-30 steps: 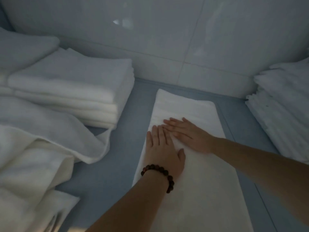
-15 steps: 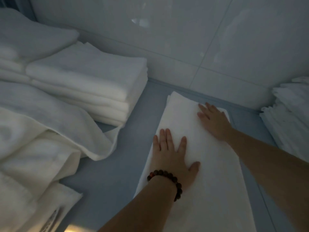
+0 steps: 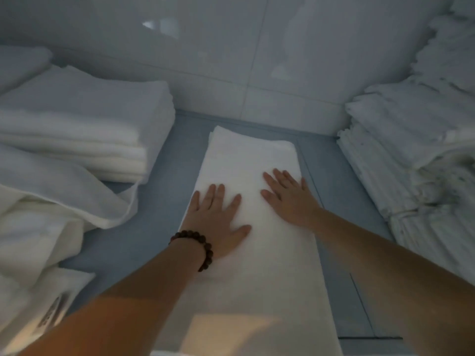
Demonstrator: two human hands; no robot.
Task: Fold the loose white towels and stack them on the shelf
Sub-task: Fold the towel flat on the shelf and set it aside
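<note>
Your left hand [image 3: 218, 219] and right hand [image 3: 289, 199] lie flat, fingers spread, gripping nothing, on the towel [image 3: 252, 253] stretched mid-shelf [image 3: 164, 201] toward the back edge. It looks soft, light and floppy; take its near corners to fold.

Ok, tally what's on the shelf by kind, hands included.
Hands: 2, left, right
Flat towel: 1
Folded stacks: 2, left, right
Loose heap: 1
Bracelet: 1
Total: 7
</note>
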